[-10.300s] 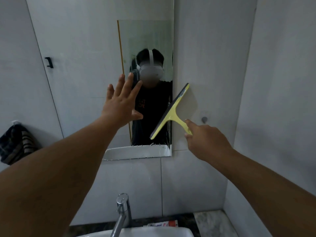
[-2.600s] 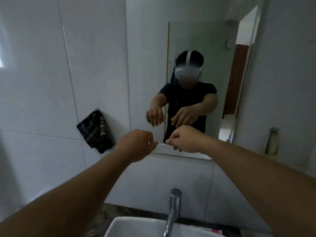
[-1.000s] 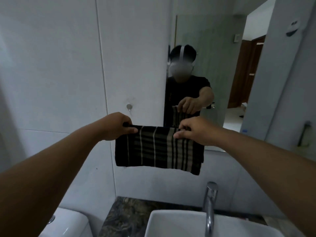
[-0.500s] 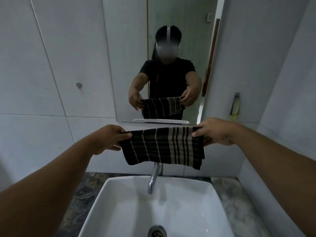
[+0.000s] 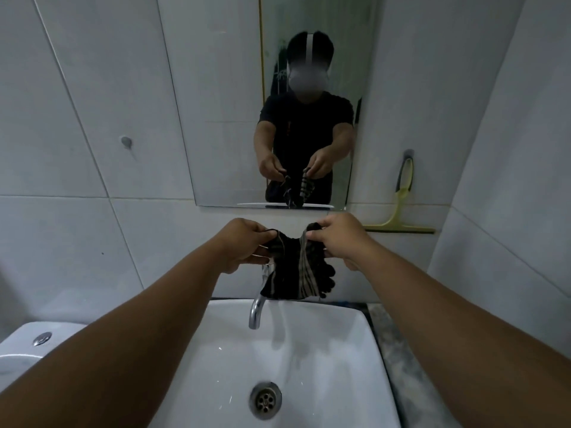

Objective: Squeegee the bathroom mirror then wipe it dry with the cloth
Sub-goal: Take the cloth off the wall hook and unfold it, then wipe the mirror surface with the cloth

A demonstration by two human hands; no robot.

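Observation:
A dark cloth (image 5: 296,270) with pale stripes hangs bunched between both hands, just below the mirror (image 5: 228,97) and above the tap. My left hand (image 5: 244,248) pinches its left top corner and my right hand (image 5: 338,240) pinches its right top corner; the two hands are close together. The mirror on the tiled wall reflects a person holding the cloth, with some smears near its upper part. The yellow squeegee (image 5: 400,208) hangs from a wall hook to the right of the mirror, blade down.
A white basin (image 5: 324,366) with a chrome tap (image 5: 256,313) and drain (image 5: 265,400) sits directly under the hands. A toilet cistern (image 5: 37,341) is at lower left. A stone counter (image 5: 392,341) edges the basin on the right. A small wall peg (image 5: 126,142) is left of the mirror.
The cloth was stretched flat between my hands; now my hands have come together and the cloth is folded and bunched. The view has tilted further down over the basin.

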